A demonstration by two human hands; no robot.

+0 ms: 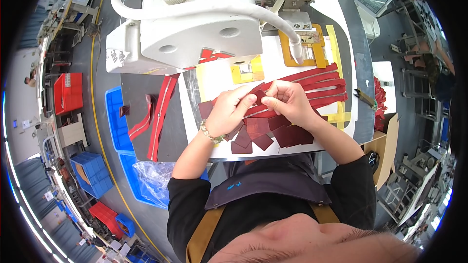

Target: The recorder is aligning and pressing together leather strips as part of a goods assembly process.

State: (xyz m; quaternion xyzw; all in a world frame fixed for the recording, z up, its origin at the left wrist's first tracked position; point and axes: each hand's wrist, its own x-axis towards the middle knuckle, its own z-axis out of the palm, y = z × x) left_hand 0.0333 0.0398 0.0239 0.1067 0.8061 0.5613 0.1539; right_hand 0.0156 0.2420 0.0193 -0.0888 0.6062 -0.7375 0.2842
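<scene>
The left hand (231, 110) and right hand (291, 102) come together, pinching a dark red patch (261, 96) above the bench (176, 137). More patches (292, 135) lie loosely piled on the near side; red zips (322, 88) spread to the right, beyond the pile.

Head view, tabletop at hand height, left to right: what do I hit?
Short red zipper → long red zipper → left hand → dark red patch → right hand → small hand tool.
</scene>
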